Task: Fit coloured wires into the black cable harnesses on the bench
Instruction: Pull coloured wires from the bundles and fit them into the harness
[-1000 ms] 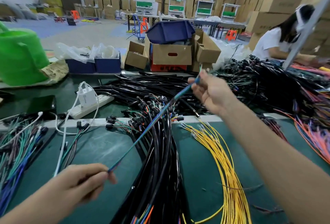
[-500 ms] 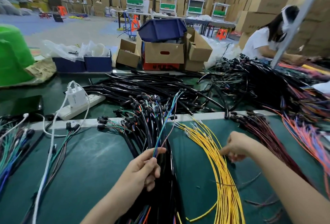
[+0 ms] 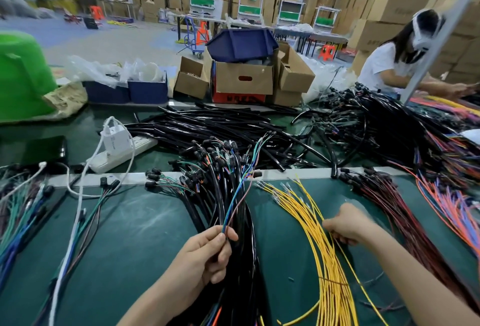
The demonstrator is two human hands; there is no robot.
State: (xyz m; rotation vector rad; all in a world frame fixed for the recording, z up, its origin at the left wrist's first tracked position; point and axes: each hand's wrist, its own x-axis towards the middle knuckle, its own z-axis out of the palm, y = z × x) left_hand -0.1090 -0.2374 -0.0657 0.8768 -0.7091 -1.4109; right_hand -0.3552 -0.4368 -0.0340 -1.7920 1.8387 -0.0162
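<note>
- Two hands are in view. Our left hand is low in the middle and our right hand is to its right, well apart from it.
- The left grip is clamped, thumb against fingers, on a few thin coloured wires. We can tell three: one blue, one green and one brownish-pink. They rise from the pinch and fan out toward the far side.
- The right grip is curled down into the yellow wires. We cannot tell which strand it pinches, and the strands are too many to count.
- One thick sheaf of black cable harnesses runs down the desk between the hands, with its plug ends at the far end. The left hand sits over its left edge, and the held wires cross in front of it.
- Behind a pale strip across the desk lies one loose heap of black tubes.
- Right of the yellow wires lies one sheaf of dark red wires, then orange and blue ones. More mixed wires lie at the far left.
- One white power strip carries one white charger.
- At the back stand two blue bins, a cluster of cardboard boxes topped by one dark blue tray, and one green tub.
- One other person sits at the right, partly behind a slanting metal post.
</note>
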